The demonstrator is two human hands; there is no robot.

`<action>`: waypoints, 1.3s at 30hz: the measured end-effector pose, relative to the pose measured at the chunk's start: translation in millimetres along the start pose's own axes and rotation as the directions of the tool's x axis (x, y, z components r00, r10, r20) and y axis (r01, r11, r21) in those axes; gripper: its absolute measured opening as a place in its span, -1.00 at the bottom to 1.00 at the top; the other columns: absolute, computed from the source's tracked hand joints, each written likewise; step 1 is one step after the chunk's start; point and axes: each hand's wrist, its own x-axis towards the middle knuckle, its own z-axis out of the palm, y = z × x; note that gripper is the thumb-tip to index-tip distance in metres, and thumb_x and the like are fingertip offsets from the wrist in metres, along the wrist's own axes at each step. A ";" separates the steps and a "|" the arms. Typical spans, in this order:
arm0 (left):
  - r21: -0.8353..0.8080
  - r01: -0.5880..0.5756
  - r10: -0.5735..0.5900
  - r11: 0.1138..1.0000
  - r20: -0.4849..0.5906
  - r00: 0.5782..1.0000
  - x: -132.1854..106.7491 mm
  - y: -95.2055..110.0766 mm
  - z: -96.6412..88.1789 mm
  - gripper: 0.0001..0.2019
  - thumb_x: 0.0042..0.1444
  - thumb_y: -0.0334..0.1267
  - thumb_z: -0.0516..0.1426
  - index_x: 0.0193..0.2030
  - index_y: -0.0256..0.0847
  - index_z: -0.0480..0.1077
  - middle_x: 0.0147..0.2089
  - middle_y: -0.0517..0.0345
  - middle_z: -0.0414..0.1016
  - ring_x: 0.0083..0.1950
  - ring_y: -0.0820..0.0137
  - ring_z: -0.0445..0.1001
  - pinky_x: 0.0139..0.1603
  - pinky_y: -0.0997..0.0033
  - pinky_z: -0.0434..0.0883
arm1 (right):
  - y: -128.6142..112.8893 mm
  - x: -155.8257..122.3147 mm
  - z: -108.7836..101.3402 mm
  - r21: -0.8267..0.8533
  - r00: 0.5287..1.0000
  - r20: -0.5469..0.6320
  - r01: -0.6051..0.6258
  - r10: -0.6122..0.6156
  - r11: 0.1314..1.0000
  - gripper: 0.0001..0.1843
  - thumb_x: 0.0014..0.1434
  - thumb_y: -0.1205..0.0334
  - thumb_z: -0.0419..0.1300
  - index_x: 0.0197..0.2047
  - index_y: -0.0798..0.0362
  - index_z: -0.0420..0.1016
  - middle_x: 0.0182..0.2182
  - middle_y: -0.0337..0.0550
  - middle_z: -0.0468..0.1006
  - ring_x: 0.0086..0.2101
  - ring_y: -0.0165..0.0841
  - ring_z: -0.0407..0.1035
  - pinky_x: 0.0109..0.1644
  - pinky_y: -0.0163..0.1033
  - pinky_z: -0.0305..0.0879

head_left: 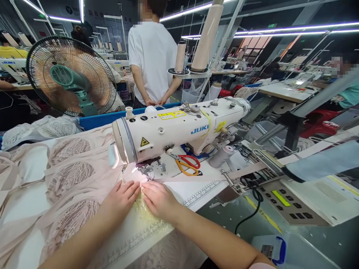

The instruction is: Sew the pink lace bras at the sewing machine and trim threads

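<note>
My left hand (122, 197) and my right hand (158, 198) lie side by side on a pale lace piece (146, 215), just in front of the needle area (137, 169) of a white JUKI sewing machine (179, 127). Both hands press flat on the fabric with the fingers stretched toward the presser foot. The fingertips nearly meet under the machine's bright lamp. Pink lace garment pieces (70, 175) spread out to the left of my left hand.
Red and orange scissors (188, 164) lie on the machine bed beside a thread cone (221, 156). A control panel (283, 200) sits to the right. A fan (71, 76) stands at back left. A person in a white shirt (153, 56) stands behind the machine.
</note>
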 end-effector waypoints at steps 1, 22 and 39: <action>0.004 -0.018 0.018 1.000 0.003 1.000 0.8 -4.9 -2.0 -0.57 0.23 -0.42 -0.08 0.21 -0.15 0.30 0.24 -0.01 0.34 0.23 0.18 0.32 0.22 0.02 0.23 | -0.6 0.2 -0.7 -0.010 1.000 0.028 -0.006 0.007 1.000 -0.67 0.22 0.26 0.01 -0.04 0.16 0.47 0.04 0.02 0.50 0.05 -0.19 0.33 0.12 -0.08 0.28; -0.028 0.020 -0.022 0.999 -0.052 0.998 13.7 -55.4 13.6 -0.55 0.20 -0.45 -0.10 0.17 -0.09 0.32 0.24 0.06 0.35 0.22 0.29 0.33 0.30 0.08 0.14 | -4.7 1.2 -5.0 -0.051 0.986 0.151 -0.063 0.070 0.997 -0.63 0.23 0.18 0.07 0.08 0.08 0.37 0.18 -0.04 0.37 0.18 -0.22 0.19 0.22 -0.09 0.13; 0.138 0.592 -0.566 0.794 0.522 0.638 -72.9 33.5 -71.3 -0.57 0.26 -0.26 -0.21 0.10 -0.26 0.35 -0.19 -0.14 0.53 -0.22 0.05 0.55 -0.26 0.03 0.41 | -11.0 -91.7 -89.2 0.206 0.721 0.692 -0.248 0.039 0.947 -0.77 0.20 0.13 0.11 -0.23 0.01 0.56 -0.33 -0.12 0.62 -0.28 -0.29 0.51 -0.19 -0.31 0.37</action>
